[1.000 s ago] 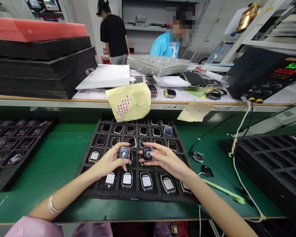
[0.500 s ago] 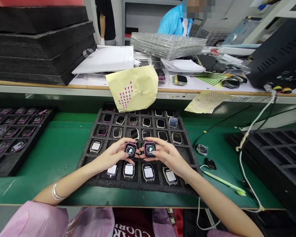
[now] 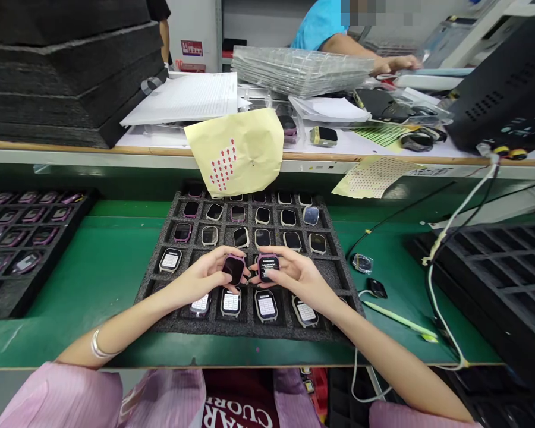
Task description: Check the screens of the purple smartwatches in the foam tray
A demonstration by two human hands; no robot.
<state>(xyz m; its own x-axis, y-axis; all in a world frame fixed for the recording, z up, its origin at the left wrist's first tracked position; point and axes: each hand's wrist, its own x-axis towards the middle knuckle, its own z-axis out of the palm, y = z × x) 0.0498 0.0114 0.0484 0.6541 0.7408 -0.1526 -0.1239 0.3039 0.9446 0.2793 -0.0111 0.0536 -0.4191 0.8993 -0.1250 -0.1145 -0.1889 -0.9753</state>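
Observation:
In my left hand (image 3: 211,274) is a purple-rimmed watch (image 3: 234,269) with a dark screen, my thumb on its face. My right hand (image 3: 294,274) grips a second purple-rimmed watch (image 3: 268,268), whose screen shows lines of text; the thumb rests on its lower part. Both watches are side by side over a black foam tray (image 3: 245,333) on the green table. Watches sit in the tray's slots: dark-screened ones (image 3: 263,215) behind my hands, and lit white-screened ones (image 3: 266,305) in front. My hands hide the tray's middle slots.
Another watch tray (image 3: 78,217) lies at left, stacked black trays (image 3: 494,279) at right. A green pen (image 3: 401,321) and white cable (image 3: 432,297) lie right of the tray. A shelf (image 3: 151,157) with papers runs behind; a person's hand (image 3: 403,63) is beyond it.
The left watch's screen has gone dark, and the right one has switched from a dial to text. Behind the shelf, the person in blue now has an arm stretched out to the right.

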